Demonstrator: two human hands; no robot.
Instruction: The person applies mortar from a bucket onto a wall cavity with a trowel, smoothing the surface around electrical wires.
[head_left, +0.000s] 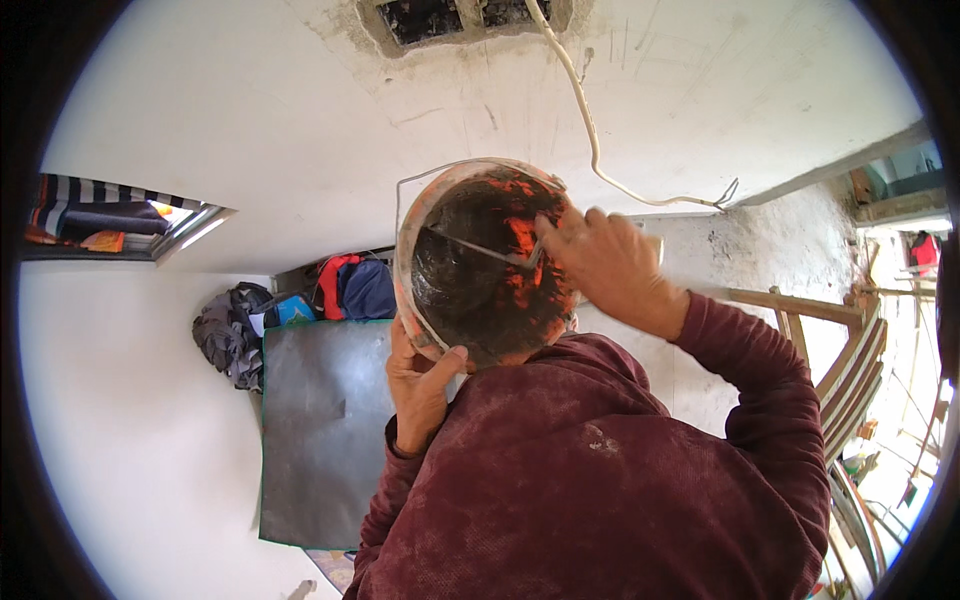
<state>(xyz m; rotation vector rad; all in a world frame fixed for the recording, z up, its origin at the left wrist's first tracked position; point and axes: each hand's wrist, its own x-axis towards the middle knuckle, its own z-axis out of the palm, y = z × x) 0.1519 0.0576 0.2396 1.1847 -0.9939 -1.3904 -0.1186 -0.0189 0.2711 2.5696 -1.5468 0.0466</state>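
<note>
Mortar-smeared orange plastic bucket [485, 265] sits tipped toward me at chest height, its mouth showing a dark wet grey mix. My left hand [420, 385] grips its lower rim from below, thumb hooked over the edge; the fingers behind the wall are hidden. My right hand [600, 265] reaches into the mouth from the right, closed around the handle of a thin metal trowel [485, 250]; only the narrow blade shows across the mix, and the handle is buried under my fingers. The bucket's wire bail loops around its far rim. My maroon sleeves cover most of the lower view. Behind the bucket a white cable [590, 130] hangs down the white wall, and a grey sheet [320, 430] lies below, partly cut off by my arm.
</note>
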